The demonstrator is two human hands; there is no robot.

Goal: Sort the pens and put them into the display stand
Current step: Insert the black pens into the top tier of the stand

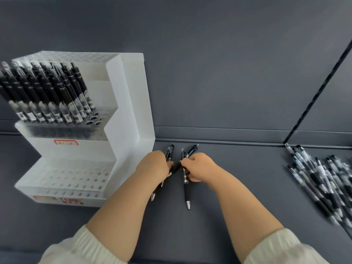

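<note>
A white stepped display stand (pixel 131 115) sits on the left of the dark shelf. Its upper tier holds several black pens (pixel 47 92); the lower tier (pixel 80 178) shows open holes. In front of the stand, my left hand (pixel 154 164) grips a small bunch of black pens (pixel 170 151), tips pointing toward me. My right hand (pixel 198 166) holds two black pens (pixel 186 191), one hanging down with its silver tip low, one angled up to the right. The two hands almost touch.
A loose pile of black and clear pens (pixel 323 180) lies on the shelf at the right. A dark slotted upright (pixel 320 92) runs diagonally up the grey back panel. The shelf's raised back lip (pixel 219 140) runs behind the hands.
</note>
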